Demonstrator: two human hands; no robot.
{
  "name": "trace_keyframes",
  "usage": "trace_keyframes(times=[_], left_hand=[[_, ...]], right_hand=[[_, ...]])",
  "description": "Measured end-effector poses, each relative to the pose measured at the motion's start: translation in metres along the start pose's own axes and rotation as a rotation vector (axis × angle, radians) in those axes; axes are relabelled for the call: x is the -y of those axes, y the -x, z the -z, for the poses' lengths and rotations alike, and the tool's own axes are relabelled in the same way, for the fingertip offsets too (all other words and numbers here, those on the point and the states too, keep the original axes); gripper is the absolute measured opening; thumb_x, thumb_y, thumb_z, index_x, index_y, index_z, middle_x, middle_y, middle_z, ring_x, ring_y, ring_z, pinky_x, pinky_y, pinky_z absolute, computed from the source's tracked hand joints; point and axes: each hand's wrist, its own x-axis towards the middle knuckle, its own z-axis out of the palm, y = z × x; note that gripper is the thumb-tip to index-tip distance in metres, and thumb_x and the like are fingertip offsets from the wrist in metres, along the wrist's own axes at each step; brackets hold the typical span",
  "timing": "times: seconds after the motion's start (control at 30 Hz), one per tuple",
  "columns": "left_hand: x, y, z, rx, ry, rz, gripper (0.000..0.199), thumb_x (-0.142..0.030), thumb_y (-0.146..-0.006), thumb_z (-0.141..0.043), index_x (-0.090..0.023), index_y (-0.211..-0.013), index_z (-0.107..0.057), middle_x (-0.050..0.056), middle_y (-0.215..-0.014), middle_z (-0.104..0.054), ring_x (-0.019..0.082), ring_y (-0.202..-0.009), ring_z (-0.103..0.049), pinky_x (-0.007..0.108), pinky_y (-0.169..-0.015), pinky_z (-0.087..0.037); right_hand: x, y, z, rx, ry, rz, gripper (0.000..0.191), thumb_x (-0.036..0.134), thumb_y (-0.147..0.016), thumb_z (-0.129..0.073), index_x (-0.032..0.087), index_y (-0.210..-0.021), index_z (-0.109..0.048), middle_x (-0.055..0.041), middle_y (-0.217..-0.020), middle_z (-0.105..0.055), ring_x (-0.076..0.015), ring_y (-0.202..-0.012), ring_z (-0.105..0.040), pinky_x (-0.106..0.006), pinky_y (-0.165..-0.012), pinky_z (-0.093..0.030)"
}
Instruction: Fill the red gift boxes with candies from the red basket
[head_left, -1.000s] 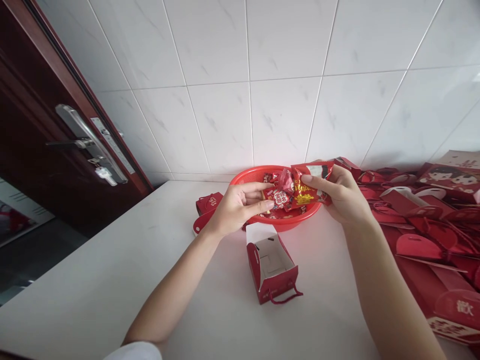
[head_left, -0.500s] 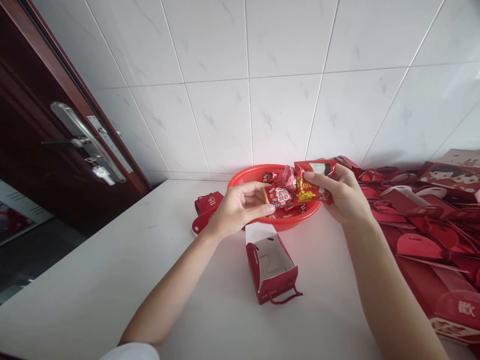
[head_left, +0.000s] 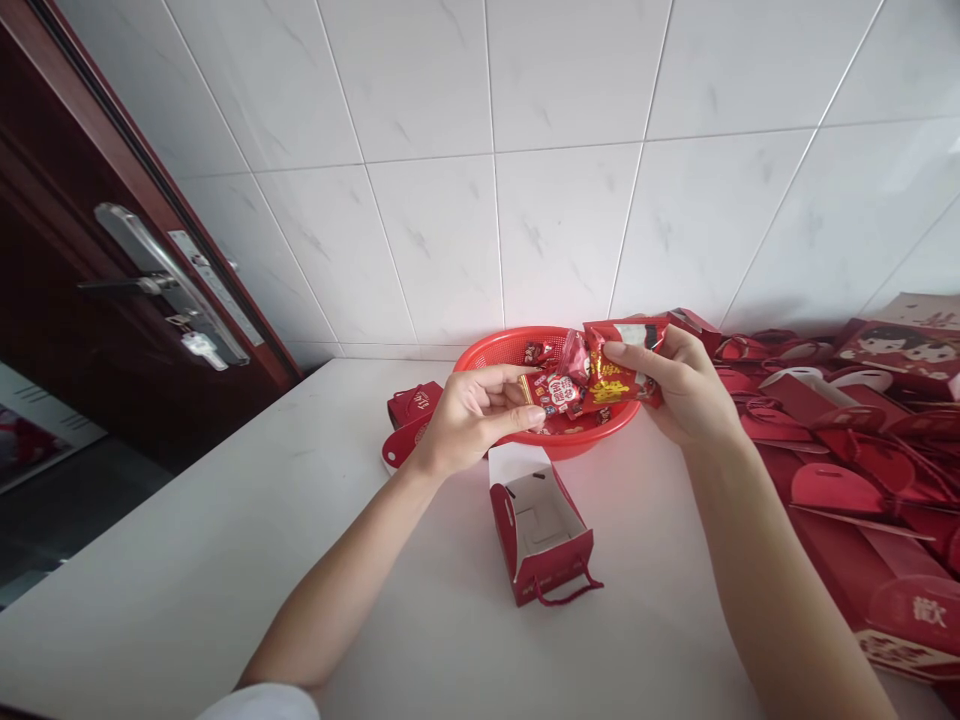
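Over a red plastic basket [head_left: 592, 440] with small wrapped sweets inside, both hands hold packets. My left hand [head_left: 480, 415] is closed, thumb and fingers pinching the end of a small red candy packet [head_left: 559, 388] with a white printed label. My right hand [head_left: 686, 380] grips a larger red snack packet [head_left: 619, 380] with yellow lettering, thumb across its front. A pink wrapped sweet [head_left: 574, 355] shows between the two packets; what supports it is hard to tell. Nearer me stands an open red gift box [head_left: 541, 525], white inside, with a cord handle at its front; nothing shows in it.
Many red gift boxes [head_left: 847, 540] are heaped along the right of the white table [head_left: 247, 510]. Another red box [head_left: 414, 403] lies left of the basket. White tiled wall [head_left: 427, 250] rises behind. A dark red door [head_left: 67, 200] with keys in its lock stands at the left.
The small candy packet in my left hand has tilted and shifted slightly left. My hands keep the same grips; the whole view has shifted very slightly.
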Motion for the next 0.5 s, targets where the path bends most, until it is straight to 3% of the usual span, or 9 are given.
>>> trace_keyframes(times=[0.27, 0.5], left_hand=[[-0.0044, -0.0009, 0.0000, 0.067, 0.026, 0.024, 0.028, -0.021, -0.074, -0.084, -0.015, -0.100, -0.075, 0.003, -0.082, -0.076, 0.016, -0.072, -0.073, 0.025, -0.070, -0.061], [-0.0003, -0.0007, -0.0015, 0.019, -0.048, -0.038, 0.025, -0.024, -0.079, -0.081, -0.015, -0.102, -0.076, 0.003, -0.080, -0.075, 0.015, -0.069, -0.072, 0.024, -0.067, -0.060]], right_hand=[[0.0035, -0.0005, 0.0016, -0.015, 0.033, -0.022, 0.016, 0.025, -0.070, -0.086, 0.020, -0.076, -0.073, 0.0008, -0.074, -0.074, -0.0161, -0.067, -0.071, -0.027, -0.065, -0.060], [0.0019, 0.0002, 0.0038, -0.032, 0.075, -0.005, 0.016, 0.026, -0.070, -0.086, 0.020, -0.076, -0.072, 0.0002, -0.075, -0.074, -0.0183, -0.071, -0.073, -0.029, -0.066, -0.060]])
